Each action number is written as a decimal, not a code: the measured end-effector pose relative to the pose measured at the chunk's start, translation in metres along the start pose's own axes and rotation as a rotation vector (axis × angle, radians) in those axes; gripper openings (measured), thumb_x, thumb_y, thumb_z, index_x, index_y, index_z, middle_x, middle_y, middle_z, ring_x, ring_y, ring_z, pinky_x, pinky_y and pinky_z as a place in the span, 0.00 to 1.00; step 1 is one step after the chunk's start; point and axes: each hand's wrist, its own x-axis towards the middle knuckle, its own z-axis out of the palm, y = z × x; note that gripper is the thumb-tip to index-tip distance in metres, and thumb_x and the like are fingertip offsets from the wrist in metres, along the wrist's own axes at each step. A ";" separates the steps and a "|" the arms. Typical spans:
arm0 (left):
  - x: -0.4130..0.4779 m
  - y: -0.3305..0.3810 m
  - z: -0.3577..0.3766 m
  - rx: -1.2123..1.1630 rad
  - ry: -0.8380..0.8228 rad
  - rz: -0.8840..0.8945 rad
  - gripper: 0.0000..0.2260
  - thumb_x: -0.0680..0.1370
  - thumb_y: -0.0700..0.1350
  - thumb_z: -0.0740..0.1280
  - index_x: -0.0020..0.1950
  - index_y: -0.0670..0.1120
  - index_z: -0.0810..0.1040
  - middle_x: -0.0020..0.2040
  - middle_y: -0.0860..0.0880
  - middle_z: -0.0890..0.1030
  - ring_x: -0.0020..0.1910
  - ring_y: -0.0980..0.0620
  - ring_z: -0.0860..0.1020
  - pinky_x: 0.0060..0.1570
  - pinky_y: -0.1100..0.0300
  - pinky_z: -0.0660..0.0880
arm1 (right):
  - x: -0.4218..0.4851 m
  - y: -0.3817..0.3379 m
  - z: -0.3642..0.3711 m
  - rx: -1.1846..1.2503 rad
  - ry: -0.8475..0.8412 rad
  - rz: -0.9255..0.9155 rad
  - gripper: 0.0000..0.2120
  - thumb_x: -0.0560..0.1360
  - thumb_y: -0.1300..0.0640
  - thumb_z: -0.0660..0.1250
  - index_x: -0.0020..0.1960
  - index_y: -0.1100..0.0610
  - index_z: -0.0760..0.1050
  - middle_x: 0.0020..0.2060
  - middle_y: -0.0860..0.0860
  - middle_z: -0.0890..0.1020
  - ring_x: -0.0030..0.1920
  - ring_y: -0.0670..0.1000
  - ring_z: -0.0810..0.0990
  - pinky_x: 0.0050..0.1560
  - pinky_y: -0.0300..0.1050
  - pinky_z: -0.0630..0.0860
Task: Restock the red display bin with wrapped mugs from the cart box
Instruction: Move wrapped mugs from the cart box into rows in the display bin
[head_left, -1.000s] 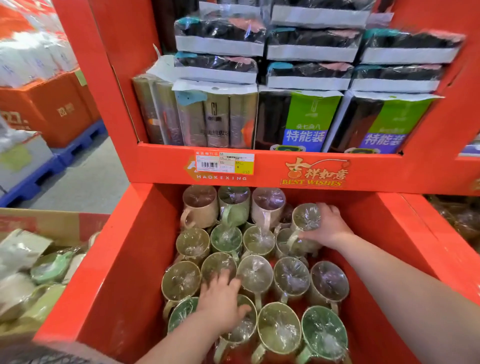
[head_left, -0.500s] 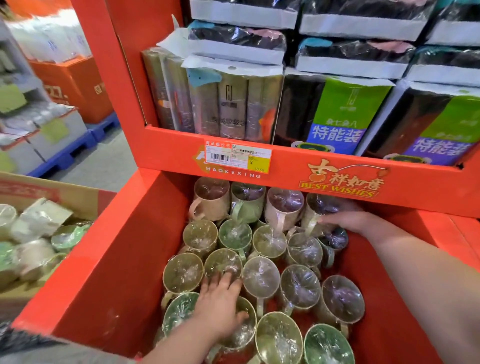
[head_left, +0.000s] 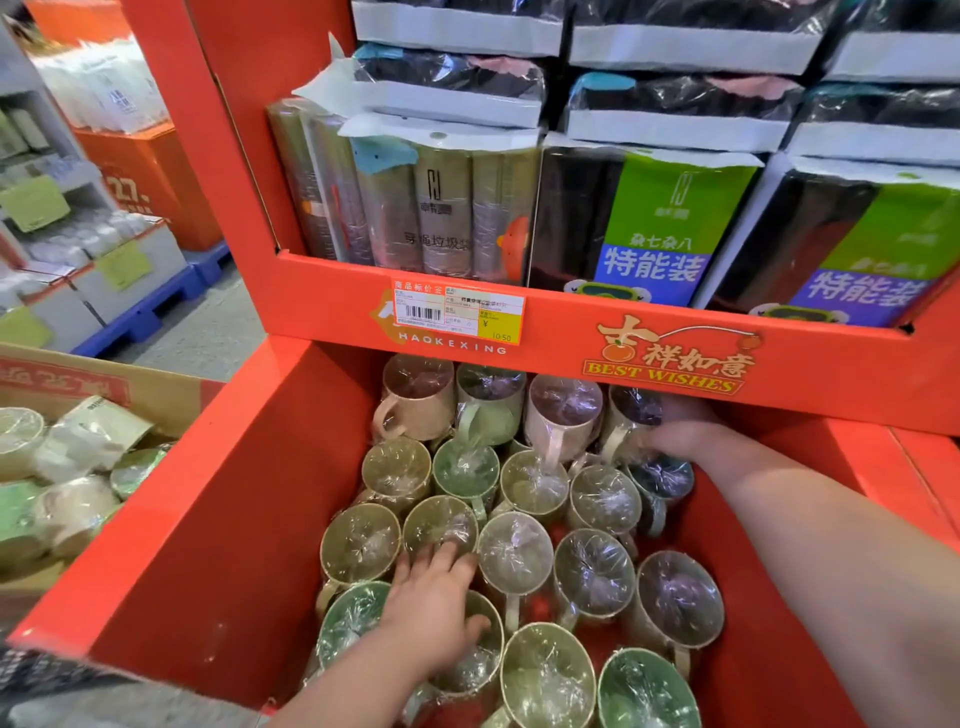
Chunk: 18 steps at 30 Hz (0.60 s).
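Nearest you, your left hand (head_left: 436, 608) lies flat, fingers spread apart over the film-covered mouths of the front mugs (head_left: 545, 670), gripping nothing. It reads as a steadying press, so the packed rows do not tip while the other arm works. The wrapped mugs (head_left: 514, 551) stand mouth-up, rim against rim, inside the red display bin (head_left: 223, 519), which looks mostly full, with some room along its right side. Just left of the bin, the cart box (head_left: 156, 387) holds more wrapped stock to draw from. Farther in, your right hand (head_left: 680, 431) is against the back-row mug (head_left: 631, 415) under the shelf lip (head_left: 831, 364). Its fingers are hidden there, so I cannot tell whether they clamp the mug or merely nudge it; seating it upright beside its neighbours seems the aim
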 end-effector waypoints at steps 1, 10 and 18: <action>0.000 0.000 0.000 0.002 0.001 0.000 0.32 0.77 0.58 0.63 0.77 0.54 0.52 0.78 0.50 0.49 0.77 0.44 0.47 0.74 0.45 0.40 | -0.002 -0.001 0.000 -0.012 0.031 -0.003 0.13 0.74 0.57 0.68 0.56 0.63 0.75 0.51 0.60 0.81 0.52 0.59 0.80 0.57 0.52 0.76; -0.004 0.003 -0.004 0.018 0.003 -0.009 0.32 0.77 0.57 0.63 0.76 0.53 0.53 0.78 0.49 0.51 0.77 0.44 0.48 0.74 0.46 0.41 | -0.015 -0.007 -0.003 -0.192 0.118 -0.041 0.27 0.74 0.55 0.69 0.69 0.61 0.65 0.63 0.59 0.73 0.61 0.58 0.74 0.57 0.46 0.72; -0.011 0.002 -0.010 0.022 0.021 0.000 0.31 0.77 0.57 0.63 0.76 0.53 0.54 0.78 0.48 0.53 0.76 0.44 0.51 0.75 0.46 0.45 | -0.034 -0.010 -0.001 -0.301 0.202 -0.089 0.39 0.72 0.46 0.69 0.75 0.50 0.52 0.74 0.56 0.56 0.72 0.62 0.60 0.70 0.55 0.64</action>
